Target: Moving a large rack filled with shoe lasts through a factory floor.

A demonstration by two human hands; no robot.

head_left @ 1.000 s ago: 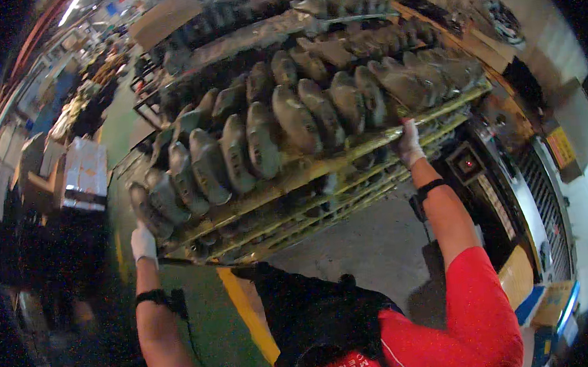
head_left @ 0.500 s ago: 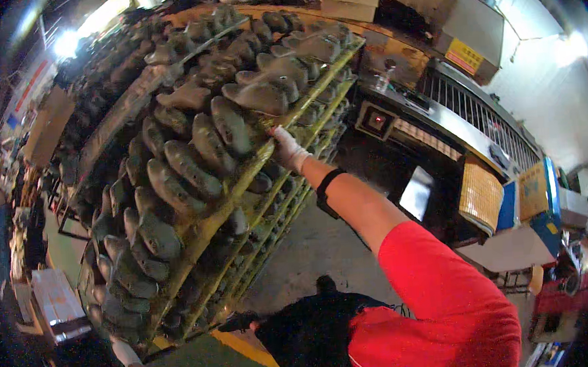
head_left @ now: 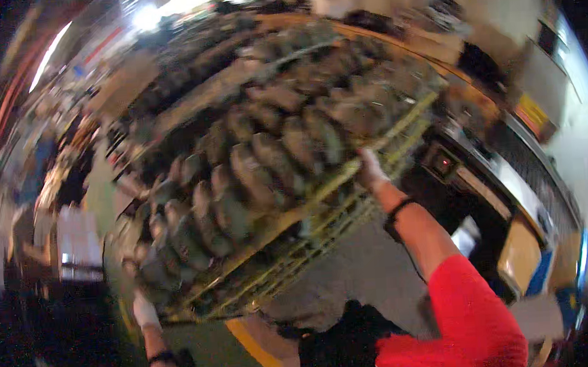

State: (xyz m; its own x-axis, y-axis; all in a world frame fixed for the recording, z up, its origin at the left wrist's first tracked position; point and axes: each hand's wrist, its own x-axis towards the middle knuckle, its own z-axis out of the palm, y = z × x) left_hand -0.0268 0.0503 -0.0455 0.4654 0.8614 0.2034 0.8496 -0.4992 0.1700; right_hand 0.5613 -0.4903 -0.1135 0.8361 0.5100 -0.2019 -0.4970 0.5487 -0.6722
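A yellow multi-tier rack (head_left: 289, 219) stands slanted in front of me. Its top shelf carries rows of dark grey-green shoe lasts (head_left: 256, 176), packed side by side, and lower tiers hold more. My right hand (head_left: 372, 170), in a white glove, is closed round the yellow front rail, right of the middle. At the rack's near left end my left hand (head_left: 145, 311), also gloved in white, is against the corner post with its fingers partly hidden and blurred; it looks closed on the frame.
Beyond the rack is another loaded rack (head_left: 214, 87). To the right runs a metal workbench or conveyor (head_left: 498, 171), with boxes and a tan panel (head_left: 520, 250) near it. White cartons (head_left: 78, 237) stand at left. A yellow line (head_left: 258, 350) crosses the floor.
The view has swung, so the rack and both hands appear farther right and the rack lies flatter across the picture. More of my left forearm shows. Both hands stay at the rack.
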